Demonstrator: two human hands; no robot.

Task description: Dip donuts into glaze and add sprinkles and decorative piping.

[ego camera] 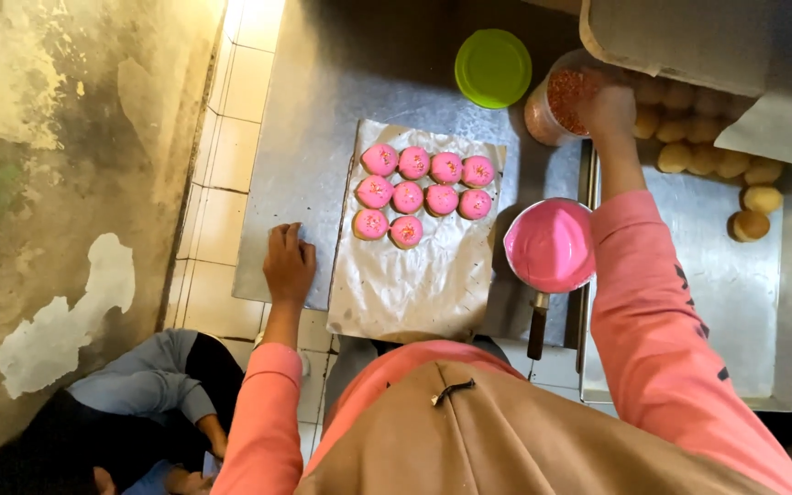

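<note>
Nearest: tan apron bib over pink sleeves. Crinkled paper sheet [414, 284] on steel counter [323, 110] carries ten round pink-iced doughnuts [423, 194]. Right of it, a pan of smooth pink icing [550, 244]. Far: lime-green round lid [493, 67]. Left hand [288, 264] lies flat on the counter, fingers loosely spread, empty. Right hand [609, 110] reaches into a clear sprinkle jar [556, 108], fingers hidden, spread unclear. Plain buns [708, 156] on steel tray [753, 302], far right.
</note>
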